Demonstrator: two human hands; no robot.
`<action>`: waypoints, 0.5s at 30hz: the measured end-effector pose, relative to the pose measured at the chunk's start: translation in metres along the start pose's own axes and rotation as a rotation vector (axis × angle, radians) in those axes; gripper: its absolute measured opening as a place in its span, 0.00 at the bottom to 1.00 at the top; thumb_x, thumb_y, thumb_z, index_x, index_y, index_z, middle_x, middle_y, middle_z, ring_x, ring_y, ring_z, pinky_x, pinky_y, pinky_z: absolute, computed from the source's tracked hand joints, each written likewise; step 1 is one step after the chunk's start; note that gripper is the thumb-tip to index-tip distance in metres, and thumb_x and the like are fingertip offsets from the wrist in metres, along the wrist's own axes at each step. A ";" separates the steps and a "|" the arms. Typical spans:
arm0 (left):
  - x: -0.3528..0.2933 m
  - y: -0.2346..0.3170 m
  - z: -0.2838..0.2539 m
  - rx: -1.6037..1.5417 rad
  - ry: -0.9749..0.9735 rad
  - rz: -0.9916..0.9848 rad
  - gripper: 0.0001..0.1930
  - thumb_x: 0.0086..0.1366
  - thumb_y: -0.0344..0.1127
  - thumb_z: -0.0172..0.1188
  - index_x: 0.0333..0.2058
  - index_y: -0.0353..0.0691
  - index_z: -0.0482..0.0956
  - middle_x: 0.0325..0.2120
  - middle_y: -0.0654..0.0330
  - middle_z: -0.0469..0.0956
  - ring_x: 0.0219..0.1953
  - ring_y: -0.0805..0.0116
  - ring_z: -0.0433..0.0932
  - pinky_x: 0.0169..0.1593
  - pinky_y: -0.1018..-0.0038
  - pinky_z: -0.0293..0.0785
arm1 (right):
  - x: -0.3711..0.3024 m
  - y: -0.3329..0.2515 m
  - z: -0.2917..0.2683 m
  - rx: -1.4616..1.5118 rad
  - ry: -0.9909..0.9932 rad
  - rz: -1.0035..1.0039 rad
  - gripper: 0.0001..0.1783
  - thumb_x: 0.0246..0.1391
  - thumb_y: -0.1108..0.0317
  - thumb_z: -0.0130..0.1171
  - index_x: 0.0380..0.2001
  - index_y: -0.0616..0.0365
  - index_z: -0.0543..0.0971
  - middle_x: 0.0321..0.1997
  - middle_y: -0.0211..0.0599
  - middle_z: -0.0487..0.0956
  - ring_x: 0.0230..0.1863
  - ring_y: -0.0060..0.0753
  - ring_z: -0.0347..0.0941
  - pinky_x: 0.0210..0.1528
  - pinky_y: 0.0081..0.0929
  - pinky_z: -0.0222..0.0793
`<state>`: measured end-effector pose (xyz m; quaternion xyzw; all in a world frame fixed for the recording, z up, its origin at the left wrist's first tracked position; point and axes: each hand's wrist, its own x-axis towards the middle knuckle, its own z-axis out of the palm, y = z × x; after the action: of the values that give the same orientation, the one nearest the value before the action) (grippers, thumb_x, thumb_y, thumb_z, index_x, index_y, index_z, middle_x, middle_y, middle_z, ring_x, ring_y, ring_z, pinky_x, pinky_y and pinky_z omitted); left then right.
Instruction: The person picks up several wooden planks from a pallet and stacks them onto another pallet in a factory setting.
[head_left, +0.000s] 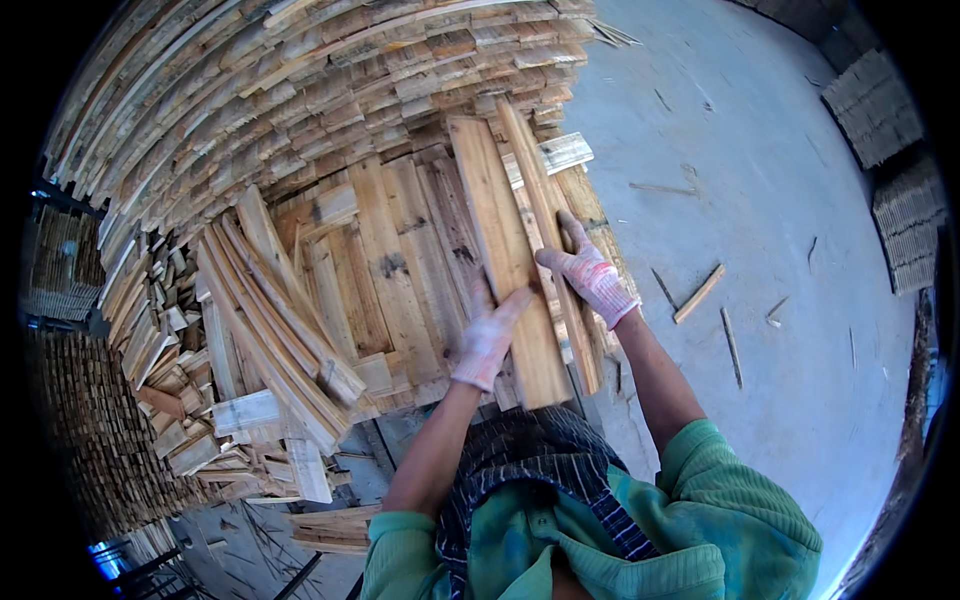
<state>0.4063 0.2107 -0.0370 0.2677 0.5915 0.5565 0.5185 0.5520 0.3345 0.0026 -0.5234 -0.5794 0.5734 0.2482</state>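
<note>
My left hand [490,338], in a pale, pink-stained work glove, is closed on the left edge of a wide wooden plank [506,235], its thumb over the top face. My right hand [592,272], gloved alike, grips a narrower wooden board [541,195] that lies slightly apart along the plank's right side. Both pieces slant toward me over a low layer of flat boards [385,260]. Beneath their far part, a short pale board [560,155] lies crosswise. The undersides of my fingers are partly hidden by the wood.
A tall stack of boards [330,80] rises at the far side. Several curved strips [270,320] lie to the left, beside a heap of short offcuts [185,400]. Loose sticks [699,294] are scattered over the grey concrete floor [790,230]; more stacks [872,105] stand far right.
</note>
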 end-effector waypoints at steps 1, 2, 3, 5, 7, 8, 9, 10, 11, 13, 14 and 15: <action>0.008 -0.007 0.014 0.435 0.039 0.057 0.46 0.63 0.38 0.68 0.72 0.41 0.49 0.57 0.42 0.73 0.57 0.52 0.77 0.57 0.62 0.76 | 0.002 -0.002 -0.007 -0.197 0.026 -0.064 0.55 0.52 0.55 0.70 0.75 0.60 0.51 0.73 0.61 0.63 0.71 0.53 0.64 0.71 0.36 0.62; 0.012 -0.013 0.020 0.871 0.087 0.111 0.47 0.64 0.42 0.68 0.73 0.41 0.47 0.59 0.38 0.71 0.59 0.48 0.75 0.59 0.61 0.75 | 0.005 -0.002 -0.002 -0.375 0.029 0.018 0.55 0.52 0.53 0.69 0.75 0.58 0.52 0.71 0.63 0.64 0.70 0.56 0.65 0.70 0.38 0.63; 0.011 -0.008 0.027 0.919 0.078 0.115 0.45 0.64 0.48 0.67 0.72 0.40 0.52 0.59 0.38 0.69 0.63 0.44 0.70 0.64 0.57 0.69 | 0.012 -0.001 0.004 -0.557 0.042 0.101 0.54 0.52 0.51 0.69 0.75 0.56 0.52 0.70 0.65 0.64 0.69 0.58 0.66 0.69 0.41 0.64; 0.007 -0.005 0.028 0.860 -0.028 0.252 0.41 0.64 0.47 0.67 0.70 0.39 0.58 0.57 0.41 0.71 0.62 0.44 0.71 0.63 0.58 0.70 | 0.026 0.025 0.010 -0.889 0.029 0.183 0.55 0.51 0.46 0.67 0.75 0.50 0.51 0.64 0.67 0.67 0.63 0.68 0.71 0.66 0.51 0.66; -0.014 0.004 -0.011 0.832 -0.039 0.274 0.36 0.64 0.45 0.67 0.67 0.39 0.65 0.57 0.43 0.72 0.61 0.45 0.71 0.63 0.57 0.70 | 0.026 0.042 0.038 -1.019 0.104 0.169 0.52 0.50 0.48 0.67 0.75 0.44 0.54 0.63 0.64 0.69 0.60 0.68 0.72 0.64 0.53 0.67; -0.030 0.019 -0.030 0.804 -0.032 0.252 0.34 0.64 0.45 0.67 0.65 0.40 0.68 0.57 0.44 0.72 0.60 0.45 0.71 0.63 0.56 0.69 | 0.022 0.039 0.040 -0.986 0.126 0.186 0.51 0.50 0.49 0.67 0.75 0.42 0.55 0.63 0.64 0.69 0.60 0.68 0.72 0.63 0.53 0.68; -0.042 0.039 -0.057 1.050 0.141 0.390 0.34 0.64 0.46 0.67 0.65 0.41 0.68 0.57 0.45 0.71 0.62 0.46 0.69 0.65 0.55 0.66 | 0.020 0.049 0.038 -0.949 0.178 0.123 0.51 0.50 0.49 0.67 0.75 0.41 0.56 0.63 0.65 0.68 0.61 0.66 0.71 0.63 0.51 0.67; -0.056 0.061 -0.092 1.301 0.312 0.522 0.35 0.64 0.48 0.67 0.65 0.42 0.68 0.57 0.45 0.71 0.64 0.47 0.66 0.67 0.55 0.64 | 0.020 0.061 0.034 -0.906 0.231 0.063 0.51 0.50 0.49 0.67 0.75 0.41 0.57 0.63 0.65 0.68 0.61 0.65 0.71 0.64 0.50 0.67; -0.064 0.083 -0.124 1.346 0.450 0.344 0.38 0.63 0.51 0.67 0.67 0.43 0.65 0.60 0.44 0.68 0.67 0.46 0.63 0.68 0.53 0.61 | 0.027 0.081 0.020 -0.774 0.234 0.011 0.51 0.50 0.49 0.68 0.76 0.40 0.57 0.62 0.64 0.68 0.60 0.63 0.71 0.63 0.47 0.68; -0.066 0.102 -0.182 1.347 0.693 0.020 0.45 0.60 0.58 0.67 0.70 0.45 0.59 0.63 0.39 0.63 0.67 0.40 0.60 0.68 0.47 0.57 | 0.046 0.089 0.013 -0.593 0.222 0.017 0.50 0.52 0.47 0.68 0.76 0.38 0.58 0.60 0.60 0.68 0.56 0.60 0.72 0.62 0.41 0.69; -0.067 0.098 -0.214 1.327 0.796 -0.130 0.48 0.58 0.62 0.67 0.71 0.46 0.57 0.62 0.36 0.61 0.65 0.35 0.60 0.67 0.43 0.57 | 0.045 0.083 0.025 -0.534 0.200 0.079 0.49 0.53 0.46 0.68 0.75 0.37 0.59 0.60 0.58 0.68 0.55 0.58 0.73 0.61 0.38 0.70; -0.065 0.096 -0.235 1.291 0.884 -0.271 0.51 0.57 0.65 0.67 0.71 0.47 0.55 0.62 0.33 0.59 0.64 0.31 0.60 0.65 0.38 0.56 | 0.041 0.081 0.042 -0.384 0.138 0.051 0.47 0.55 0.44 0.66 0.75 0.33 0.58 0.59 0.55 0.67 0.52 0.55 0.73 0.60 0.41 0.71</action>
<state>0.1882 0.0857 0.0366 0.1954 0.9757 0.0902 0.0413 0.5271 0.3368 -0.0946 -0.6137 -0.6464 0.4210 0.1684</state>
